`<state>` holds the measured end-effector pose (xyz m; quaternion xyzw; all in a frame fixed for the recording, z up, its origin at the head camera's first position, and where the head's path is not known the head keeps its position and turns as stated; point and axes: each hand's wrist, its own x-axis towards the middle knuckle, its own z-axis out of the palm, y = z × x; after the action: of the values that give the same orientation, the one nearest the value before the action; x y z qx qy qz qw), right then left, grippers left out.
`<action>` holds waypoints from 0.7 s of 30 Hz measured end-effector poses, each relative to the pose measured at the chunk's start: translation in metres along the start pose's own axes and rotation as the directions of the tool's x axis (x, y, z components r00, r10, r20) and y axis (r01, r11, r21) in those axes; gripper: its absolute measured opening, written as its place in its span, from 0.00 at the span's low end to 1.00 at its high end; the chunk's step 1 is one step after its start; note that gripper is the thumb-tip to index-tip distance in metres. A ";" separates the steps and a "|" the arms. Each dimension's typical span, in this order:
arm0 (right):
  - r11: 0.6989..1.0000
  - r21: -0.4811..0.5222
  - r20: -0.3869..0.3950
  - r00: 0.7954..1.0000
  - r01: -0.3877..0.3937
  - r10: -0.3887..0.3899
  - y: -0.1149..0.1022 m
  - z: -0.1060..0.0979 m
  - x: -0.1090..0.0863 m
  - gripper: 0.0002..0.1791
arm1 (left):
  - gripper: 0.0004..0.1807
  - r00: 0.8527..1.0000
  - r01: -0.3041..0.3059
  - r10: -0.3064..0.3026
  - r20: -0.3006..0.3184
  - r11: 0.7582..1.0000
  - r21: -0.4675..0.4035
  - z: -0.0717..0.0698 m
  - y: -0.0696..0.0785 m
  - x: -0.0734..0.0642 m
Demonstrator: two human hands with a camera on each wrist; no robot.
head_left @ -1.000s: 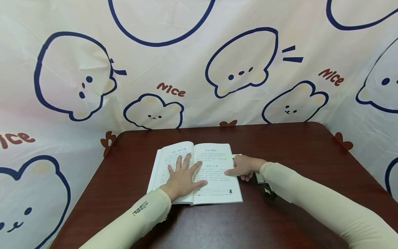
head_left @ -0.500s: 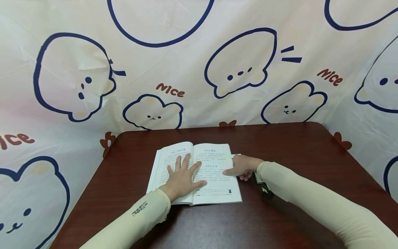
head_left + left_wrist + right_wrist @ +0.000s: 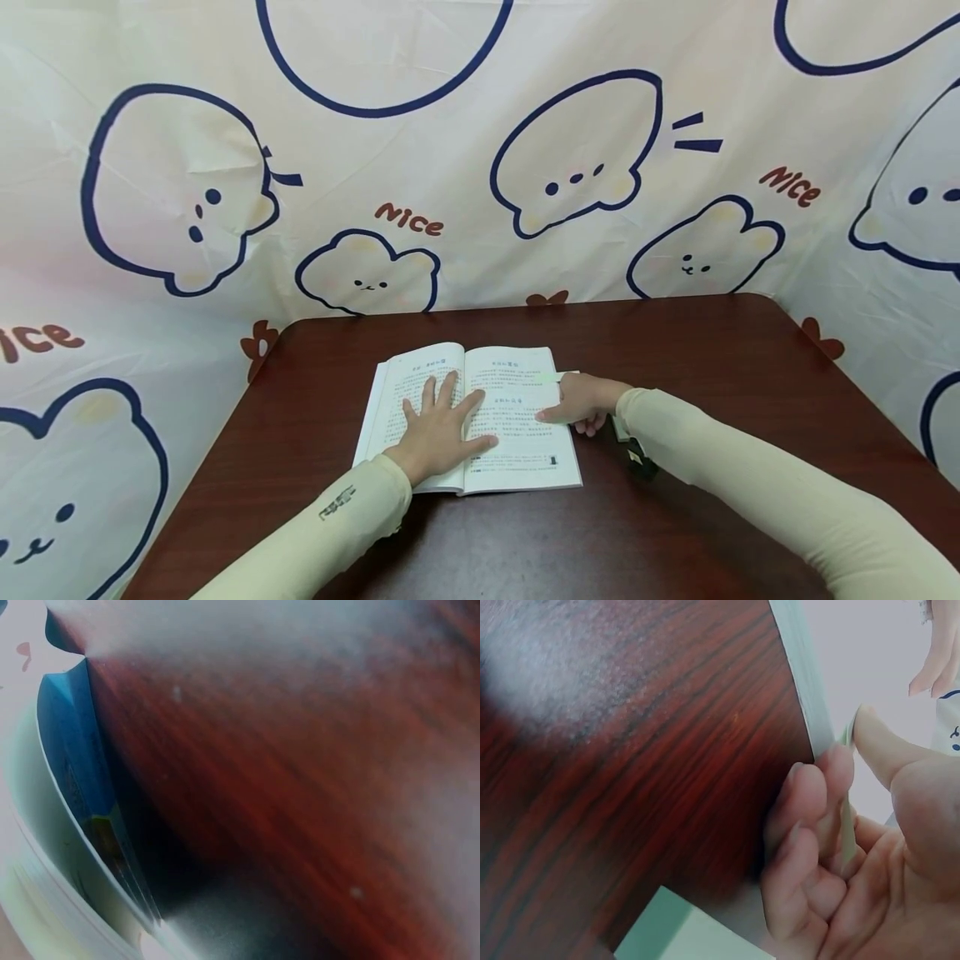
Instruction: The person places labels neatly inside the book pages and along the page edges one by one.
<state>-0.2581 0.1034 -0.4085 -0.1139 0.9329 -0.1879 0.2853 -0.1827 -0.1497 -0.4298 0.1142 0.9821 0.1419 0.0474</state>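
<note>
An open book point(image 3: 517, 467) with printed pages lies on the table. My left hand point(image 3: 435, 429) rests on it with fingers spread, mostly on the left page and across the spine. At the right page's outer edge, my right hand point(image 3: 588, 398) pinches a pale green sticky note point(image 3: 847, 836) between thumb and index finger, its other fingers curled below. In the head view, a pale green patch shows on that page beside the hand. The left wrist view shows the book's curved pages point(image 3: 45, 832) and blue cover point(image 3: 79, 742), but not the hand.
A pale green pad point(image 3: 694, 930), like a stack of sticky notes, lies on the table under the right wrist. Close to it, a black device point(image 3: 637, 458) hangs at the right cuff. The dark red wooden table point(image 3: 510, 550) meets a patterned cloth point(image 3: 465, 167) behind.
The whole head view shifts very slightly left. Both hands and the book otherwise hold their places.
</note>
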 end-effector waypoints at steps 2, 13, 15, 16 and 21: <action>1.000 0.000 0.001 1.000 0.016 -0.016 0.002 0.000 0.001 0.21 | 0.43 1.000 0.002 -0.002 0.000 1.000 0.003 0.001 -0.001 0.001; 0.998 -0.023 0.036 0.998 0.059 -0.058 0.006 -0.004 -0.001 0.29 | 0.44 1.000 -0.006 0.006 -0.006 1.000 0.008 0.004 -0.003 0.001; 0.997 -0.021 0.039 0.997 0.068 -0.067 0.004 -0.006 -0.002 0.29 | 0.44 1.000 -0.002 0.002 -0.004 1.000 0.005 0.003 -0.003 0.001; 0.998 -0.018 0.040 0.997 0.068 -0.067 0.003 -0.006 -0.003 0.29 | 0.44 1.000 -0.001 0.001 -0.006 1.000 0.004 0.003 -0.003 0.001; 0.997 -0.015 0.058 0.995 0.077 -0.076 0.007 -0.007 0.000 0.28 | 0.43 1.000 0.003 -0.003 -0.006 1.000 -0.008 0.001 -0.003 0.000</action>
<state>-0.2631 0.1113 -0.4062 -0.1575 0.9208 -0.1873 0.3037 -0.1834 -0.1517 -0.4318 0.1120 0.9819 0.1459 0.0450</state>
